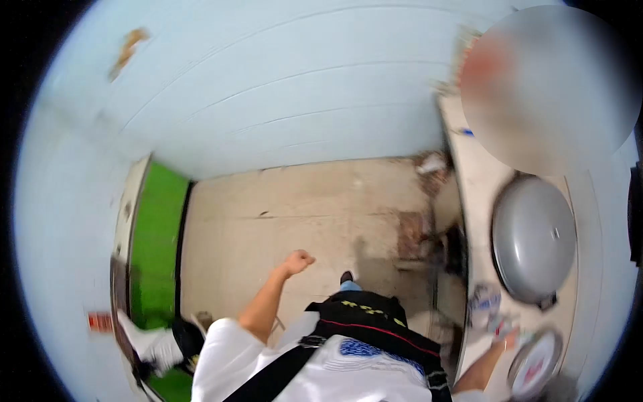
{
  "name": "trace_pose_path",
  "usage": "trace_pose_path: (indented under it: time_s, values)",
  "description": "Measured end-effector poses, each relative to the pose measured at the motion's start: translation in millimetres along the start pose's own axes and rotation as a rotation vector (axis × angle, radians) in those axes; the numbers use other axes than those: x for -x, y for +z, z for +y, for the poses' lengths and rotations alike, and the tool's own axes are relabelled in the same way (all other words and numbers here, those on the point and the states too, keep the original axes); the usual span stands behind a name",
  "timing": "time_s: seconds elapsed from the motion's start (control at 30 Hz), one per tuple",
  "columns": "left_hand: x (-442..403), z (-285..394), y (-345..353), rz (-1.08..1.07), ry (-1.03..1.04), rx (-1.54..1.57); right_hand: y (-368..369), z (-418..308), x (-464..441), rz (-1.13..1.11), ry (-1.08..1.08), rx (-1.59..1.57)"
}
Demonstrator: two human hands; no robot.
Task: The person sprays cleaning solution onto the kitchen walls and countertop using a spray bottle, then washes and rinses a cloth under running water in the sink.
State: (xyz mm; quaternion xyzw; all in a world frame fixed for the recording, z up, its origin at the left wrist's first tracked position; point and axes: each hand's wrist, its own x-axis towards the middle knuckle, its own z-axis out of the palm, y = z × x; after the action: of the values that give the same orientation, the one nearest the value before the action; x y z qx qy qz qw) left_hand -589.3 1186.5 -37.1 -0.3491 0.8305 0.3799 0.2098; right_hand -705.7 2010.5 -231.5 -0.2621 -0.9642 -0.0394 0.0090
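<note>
Across the top and left of the view spreads a pale blue wall (281, 80), lined with long, thin seams. Below it lies a beige floor (288, 194), stained toward the right. Along the right side runs a pale tabletop (485, 174), its far end covered by a round blurred patch. At the bottom, the wearer's white shirt (224, 355) is crossed by a black strap (271, 372). A green panel (157, 228) stands at the left, and a white-and-black bundle (157, 348) sits at its near end. On the tabletop rests a large grey domed lid (536, 234). Nearer the wearer is a round, whitish disc (536, 365) with a red mark, and a crumpled clear bundle (485, 298) lies between lid and tabletop edge.

The hands are well apart. The left hand (298, 263) hangs over the floor, curled into a loose fist. The right hand (507, 340) is just beside the disc, near the clear bundle; with the blur, I cannot tell whether it grips anything. Smaller still are a red label (100, 323) on the wall and a dark shoe (347, 276).
</note>
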Motion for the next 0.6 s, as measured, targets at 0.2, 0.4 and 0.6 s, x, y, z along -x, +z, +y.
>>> trace_pose_path:
  time_s: [0.2, 0.4, 0.6]
  values:
    - [21.4, -101.6, 6.9, 0.066, -0.17, 0.246, -142.7, -92.6, 33.6, 0.122, 0.258, -1.323]
    - [11.4, -175.2, -27.3, 0.104, -0.176, 0.547, -321.0, -346.1, 191.3, -0.174, 0.138, -0.562]
    - [-2.7, -266.8, -129.8, 0.318, -0.068, 0.605, -326.7, -581.3, 286.4, -0.461, -0.406, -1.73]
